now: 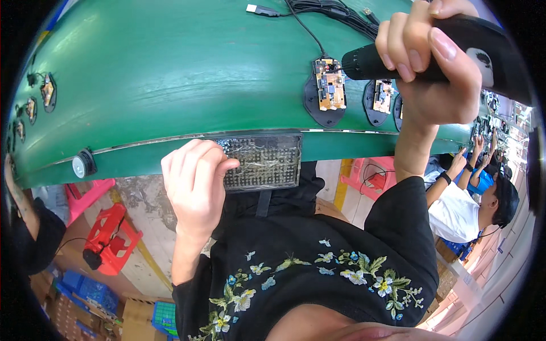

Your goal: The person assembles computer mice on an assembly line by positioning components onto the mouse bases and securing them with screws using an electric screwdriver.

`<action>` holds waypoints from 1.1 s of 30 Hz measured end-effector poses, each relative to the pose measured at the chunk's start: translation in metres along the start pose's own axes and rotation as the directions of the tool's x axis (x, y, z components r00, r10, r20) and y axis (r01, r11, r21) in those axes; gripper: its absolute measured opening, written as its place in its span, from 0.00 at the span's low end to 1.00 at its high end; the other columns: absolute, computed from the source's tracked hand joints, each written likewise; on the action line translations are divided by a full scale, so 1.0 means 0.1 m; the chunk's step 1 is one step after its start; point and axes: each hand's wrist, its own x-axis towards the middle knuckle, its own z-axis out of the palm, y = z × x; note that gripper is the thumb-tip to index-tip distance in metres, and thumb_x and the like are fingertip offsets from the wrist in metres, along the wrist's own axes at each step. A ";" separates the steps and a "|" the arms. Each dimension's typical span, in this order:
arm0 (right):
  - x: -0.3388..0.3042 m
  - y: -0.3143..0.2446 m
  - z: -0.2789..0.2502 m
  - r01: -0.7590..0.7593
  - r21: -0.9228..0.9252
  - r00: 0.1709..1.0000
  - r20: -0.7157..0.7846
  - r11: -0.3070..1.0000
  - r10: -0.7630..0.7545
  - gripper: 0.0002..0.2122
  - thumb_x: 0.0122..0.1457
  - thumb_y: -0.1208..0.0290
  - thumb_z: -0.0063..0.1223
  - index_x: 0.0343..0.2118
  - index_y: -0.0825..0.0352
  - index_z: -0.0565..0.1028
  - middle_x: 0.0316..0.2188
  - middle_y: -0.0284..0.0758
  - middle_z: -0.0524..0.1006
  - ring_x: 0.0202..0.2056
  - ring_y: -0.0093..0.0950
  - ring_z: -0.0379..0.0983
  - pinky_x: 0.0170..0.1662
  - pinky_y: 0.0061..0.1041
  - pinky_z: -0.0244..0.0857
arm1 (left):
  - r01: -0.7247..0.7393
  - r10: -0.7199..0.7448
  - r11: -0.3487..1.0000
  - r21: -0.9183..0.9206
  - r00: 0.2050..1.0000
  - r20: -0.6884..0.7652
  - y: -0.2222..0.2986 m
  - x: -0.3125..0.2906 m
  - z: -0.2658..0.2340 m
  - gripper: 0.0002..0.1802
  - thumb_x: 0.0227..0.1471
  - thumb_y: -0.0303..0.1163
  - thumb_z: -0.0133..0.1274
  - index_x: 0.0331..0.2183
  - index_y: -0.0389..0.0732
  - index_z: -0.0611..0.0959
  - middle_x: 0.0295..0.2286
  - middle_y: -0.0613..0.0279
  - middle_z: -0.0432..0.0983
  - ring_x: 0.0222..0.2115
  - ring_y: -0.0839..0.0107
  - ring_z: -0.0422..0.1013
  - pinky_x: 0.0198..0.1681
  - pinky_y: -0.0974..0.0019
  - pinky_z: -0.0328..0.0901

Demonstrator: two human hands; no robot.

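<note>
- Black cloth with embroidered flowers [318, 267], the person's own garment, fills the lower middle of the view, nearest the camera.
- Above it, the left hand [193, 182] curls its fingers over the left end of a dark tray [264, 162], a flat rectangle with a grid of small cells; thumb and fingers are closed on it, clamping it against the near edge of the green bench [170, 74].
- Up and to the right of that hand, the right hand [432, 68] is wrapped tight around a black power screwdriver [387, 62], all 4 fingers folded over the barrel.
- Its blunt tip points left, almost touching a brown circuit board [330, 85] seated in a black mouse-shaped shell on the bench.
- Just under the right hand lies a 2nd board [383, 96] in a similar dark shell, with a 3rd shell partly hidden behind the wrist.
- Beyond the tool's tip, black cables [330, 11] and a silver plug [253, 8] lie at the far side of the bench.
- Far left of the left hand, several more small boards [46, 91] sit in a row along the bench, and a round black-and-white knob [83, 165] sticks out from its near edge.
- Below the left hand, a red plastic stool [108, 233] and blue crates [85, 287] stand on the floor.
- Right of the right forearm, another person in a white shirt [455, 213] works further along.
</note>
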 end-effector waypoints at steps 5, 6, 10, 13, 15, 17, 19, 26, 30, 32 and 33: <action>-0.04 0.13 0.04 0.047 0.141 0.998 -0.055 0.989 -0.040 0.14 0.56 0.76 0.56 0.41 0.67 0.63 0.15 0.35 0.65 0.12 0.25 0.58 0.18 0.27 0.57 | -0.030 0.032 0.998 -0.061 0.999 0.036 -0.01 -0.01 0.02 0.14 0.39 0.25 0.70 0.30 0.40 0.82 0.30 0.63 0.79 0.34 0.61 0.76 0.40 0.59 0.66; -0.04 0.14 0.05 0.049 0.124 0.997 -0.065 0.991 -0.041 0.13 0.56 0.77 0.56 0.40 0.67 0.63 0.15 0.35 0.65 0.12 0.25 0.59 0.18 0.27 0.57 | -0.034 0.039 0.996 -0.085 0.998 0.052 -0.01 -0.01 0.03 0.13 0.38 0.24 0.70 0.30 0.40 0.82 0.30 0.63 0.79 0.34 0.61 0.76 0.39 0.60 0.66; -0.03 0.19 -0.01 0.016 0.135 1.000 -0.006 0.991 -0.015 0.12 0.57 0.78 0.56 0.40 0.67 0.64 0.15 0.35 0.66 0.12 0.25 0.59 0.17 0.27 0.56 | -0.017 0.026 0.989 -0.150 0.998 0.063 0.00 0.01 0.04 0.14 0.37 0.19 0.70 0.30 0.38 0.82 0.28 0.61 0.81 0.33 0.60 0.77 0.39 0.61 0.67; -0.02 0.14 -0.18 0.025 0.092 0.994 0.103 0.995 -0.034 0.13 0.57 0.73 0.50 0.44 0.68 0.67 0.17 0.32 0.65 0.15 0.23 0.59 0.22 0.26 0.57 | 0.023 -0.010 0.982 -0.186 0.998 0.069 -0.01 0.05 0.06 0.14 0.37 0.19 0.70 0.30 0.38 0.84 0.28 0.61 0.81 0.32 0.60 0.77 0.39 0.61 0.67; -0.02 0.10 -0.29 0.050 0.049 0.981 0.184 0.998 -0.059 0.17 0.58 0.69 0.45 0.49 0.68 0.69 0.19 0.29 0.65 0.17 0.21 0.59 0.26 0.26 0.57 | 0.037 -0.027 0.968 -0.247 0.999 0.044 -0.01 0.08 0.06 0.15 0.37 0.20 0.71 0.31 0.38 0.84 0.28 0.60 0.82 0.32 0.60 0.77 0.39 0.61 0.68; -0.01 0.05 -0.27 0.091 0.035 0.964 0.248 0.995 -0.097 0.19 0.57 0.66 0.43 0.50 0.67 0.71 0.20 0.26 0.64 0.18 0.19 0.59 0.27 0.24 0.56 | 0.049 -0.045 0.960 -0.274 0.999 0.019 -0.04 0.02 0.06 0.15 0.37 0.20 0.71 0.31 0.38 0.85 0.28 0.60 0.82 0.31 0.60 0.77 0.38 0.62 0.68; -0.03 -0.19 -0.24 0.150 0.033 0.953 0.261 0.988 -0.154 0.16 0.58 0.65 0.49 0.48 0.65 0.73 0.19 0.23 0.67 0.16 0.17 0.62 0.26 0.21 0.59 | 0.017 -0.022 0.941 -0.337 1.000 -0.011 -0.06 0.03 0.06 0.16 0.36 0.21 0.72 0.32 0.37 0.85 0.28 0.59 0.83 0.30 0.61 0.78 0.36 0.63 0.70; -0.02 -0.47 0.26 0.132 0.258 0.842 0.480 0.957 -0.246 0.18 0.63 0.62 0.53 0.51 0.66 0.70 0.20 0.31 0.70 0.16 0.22 0.65 0.22 0.25 0.65 | -0.021 -0.033 0.898 -0.440 0.993 -0.115 0.00 0.05 0.07 0.19 0.36 0.17 0.71 0.35 0.34 0.85 0.27 0.59 0.84 0.30 0.62 0.80 0.36 0.63 0.72; -0.06 -0.34 0.44 0.123 0.305 0.819 0.506 0.944 -0.270 0.18 0.63 0.62 0.53 0.51 0.66 0.70 0.20 0.30 0.71 0.17 0.22 0.66 0.22 0.25 0.66 | -0.061 -0.007 0.891 -0.450 0.989 -0.148 0.04 0.08 0.07 0.20 0.36 0.16 0.70 0.37 0.34 0.85 0.28 0.59 0.84 0.30 0.62 0.80 0.36 0.64 0.72; -0.07 -0.32 0.47 0.118 0.321 0.817 0.507 0.940 -0.276 0.18 0.63 0.62 0.54 0.51 0.66 0.70 0.20 0.30 0.71 0.17 0.22 0.66 0.23 0.25 0.66 | -0.067 -0.004 0.895 -0.441 0.987 -0.158 0.07 0.09 0.06 0.22 0.36 0.15 0.70 0.38 0.34 0.85 0.28 0.59 0.84 0.31 0.62 0.80 0.36 0.64 0.72; -0.07 -0.29 0.48 0.114 0.326 0.813 0.513 0.938 -0.277 0.18 0.63 0.62 0.54 0.51 0.66 0.70 0.20 0.30 0.71 0.17 0.22 0.66 0.23 0.25 0.66 | -0.065 -0.007 0.896 -0.440 0.987 -0.160 0.06 0.09 0.07 0.22 0.36 0.15 0.70 0.38 0.34 0.85 0.28 0.59 0.84 0.31 0.62 0.80 0.36 0.64 0.72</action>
